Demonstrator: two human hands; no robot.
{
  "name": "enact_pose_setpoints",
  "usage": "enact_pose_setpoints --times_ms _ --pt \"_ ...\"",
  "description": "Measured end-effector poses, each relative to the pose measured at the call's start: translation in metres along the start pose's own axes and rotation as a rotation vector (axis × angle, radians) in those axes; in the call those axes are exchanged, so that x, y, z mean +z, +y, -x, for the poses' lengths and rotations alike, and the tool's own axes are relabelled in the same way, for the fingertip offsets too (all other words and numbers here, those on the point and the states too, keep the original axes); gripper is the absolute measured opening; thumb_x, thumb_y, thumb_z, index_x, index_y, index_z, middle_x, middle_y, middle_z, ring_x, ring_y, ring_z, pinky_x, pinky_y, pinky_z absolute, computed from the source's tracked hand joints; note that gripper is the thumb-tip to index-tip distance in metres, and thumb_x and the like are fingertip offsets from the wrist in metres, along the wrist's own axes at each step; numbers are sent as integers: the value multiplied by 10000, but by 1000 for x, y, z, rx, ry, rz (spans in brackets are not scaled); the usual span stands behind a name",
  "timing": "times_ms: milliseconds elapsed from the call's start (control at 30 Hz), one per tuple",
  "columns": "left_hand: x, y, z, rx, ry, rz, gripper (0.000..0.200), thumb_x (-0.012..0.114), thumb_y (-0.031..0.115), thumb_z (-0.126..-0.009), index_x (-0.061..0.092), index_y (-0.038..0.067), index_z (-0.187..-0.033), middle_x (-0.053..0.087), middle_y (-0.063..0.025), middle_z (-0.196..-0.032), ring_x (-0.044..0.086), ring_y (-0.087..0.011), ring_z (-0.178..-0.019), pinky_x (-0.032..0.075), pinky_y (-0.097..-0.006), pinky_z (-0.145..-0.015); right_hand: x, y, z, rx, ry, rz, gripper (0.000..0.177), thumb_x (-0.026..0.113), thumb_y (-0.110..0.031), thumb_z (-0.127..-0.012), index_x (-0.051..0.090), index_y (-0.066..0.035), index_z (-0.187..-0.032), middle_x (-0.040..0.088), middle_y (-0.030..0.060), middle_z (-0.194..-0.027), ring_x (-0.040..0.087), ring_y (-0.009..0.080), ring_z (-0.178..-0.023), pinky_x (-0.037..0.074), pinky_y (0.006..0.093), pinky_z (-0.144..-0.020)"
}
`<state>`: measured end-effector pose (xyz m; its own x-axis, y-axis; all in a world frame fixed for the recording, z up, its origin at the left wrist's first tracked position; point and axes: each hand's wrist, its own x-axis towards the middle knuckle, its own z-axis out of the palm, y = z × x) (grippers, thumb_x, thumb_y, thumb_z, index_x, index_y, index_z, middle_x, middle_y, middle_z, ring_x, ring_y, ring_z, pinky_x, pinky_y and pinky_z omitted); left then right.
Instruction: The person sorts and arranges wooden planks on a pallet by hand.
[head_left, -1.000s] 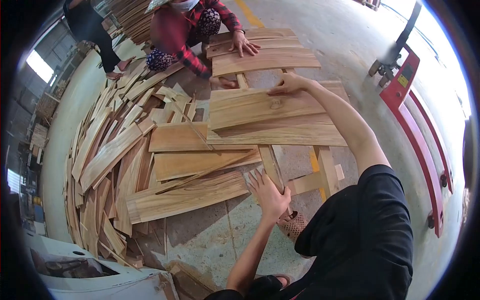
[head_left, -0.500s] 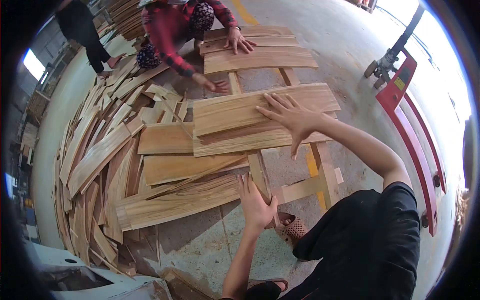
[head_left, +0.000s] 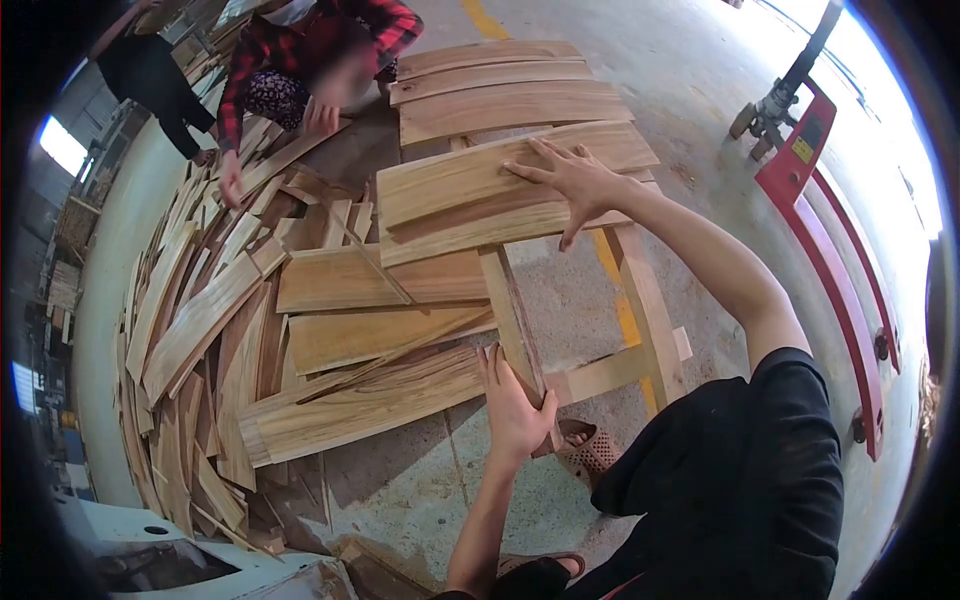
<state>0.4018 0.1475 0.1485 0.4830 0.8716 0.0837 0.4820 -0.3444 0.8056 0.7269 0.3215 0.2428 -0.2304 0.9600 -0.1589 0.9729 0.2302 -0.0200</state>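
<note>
My right hand lies flat, fingers spread, on the top wooden board of a small stack resting across a low wooden frame. My left hand rests with fingers apart against the frame's near rail and the end of a long board on the floor. Further boards lie side by side at the frame's far end.
A big loose heap of wood strips covers the floor at left. A person in a red plaid shirt crouches beyond it, one hand on the strips. A red pallet jack stands at right. Another person stands far left.
My right hand has slid the stacked boards away along the frame, toward the far boards. The person in plaid has turned from the far boards to the strip heap. My left hand has barely moved.
</note>
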Motion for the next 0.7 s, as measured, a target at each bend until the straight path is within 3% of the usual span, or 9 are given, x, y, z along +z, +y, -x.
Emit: enact_pose_setpoints --times_ms 200,300,400,500,600,700 --pt "4 -2 2 5 44 -1 930 783 169 -777 281 -121 -1504 297 -368 -1565 182 -574 -1511 207 -596 -1241 -4 13 -30 81 -15 22 1632 975 -648 -389 -7 -384 -1666 29 256 -1713 93 488 -1571 158 708 -1236" --pt "4 0 2 0 45 4 936 779 177 -780 272 -125 -1507 292 -376 -1563 180 -579 -1509 211 -597 -1239 -11 33 -50 77 98 -54 1622 983 -624 -416 -15 -369 -1669 87 265 -1704 116 480 -1569 136 677 -1252" --pt "6 -1 2 -4 48 4 952 779 186 -781 258 -128 -1513 290 -380 -1563 180 -584 -1506 216 -595 -1237 -13 57 -78 58 129 38 1560 993 -579 -461 69 -279 -1682 192 272 -1676 201 457 -1552 191 587 -1274" --pt "8 -4 1 -2 77 24 972 776 189 -778 238 -133 -1521 297 -380 -1558 204 -585 -1494 214 -598 -1238 -10 76 -102 -92 1 -290 1498 1004 -536 -466 194 -153 -1666 343 269 -1600 323 453 -1488 289 489 -1252" --pt "7 -4 0 4 72 58 971 778 187 -771 245 -130 -1518 301 -378 -1554 216 -580 -1490 213 -598 -1239 -15 72 -100 -51 29 -232 1395 999 -487 -477 309 -49 -1608 455 267 -1485 438 451 -1376 379 457 -1183" --pt "10 -6 2 5 80 14 966 780 185 -766 255 -127 -1514 306 -372 -1553 219 -575 -1492 215 -592 -1241 -17 62 -92 62 29 -189 1345 990 -448 -476 339 -40 -1580 481 287 -1420 483 456 -1305 406 485 -1140"
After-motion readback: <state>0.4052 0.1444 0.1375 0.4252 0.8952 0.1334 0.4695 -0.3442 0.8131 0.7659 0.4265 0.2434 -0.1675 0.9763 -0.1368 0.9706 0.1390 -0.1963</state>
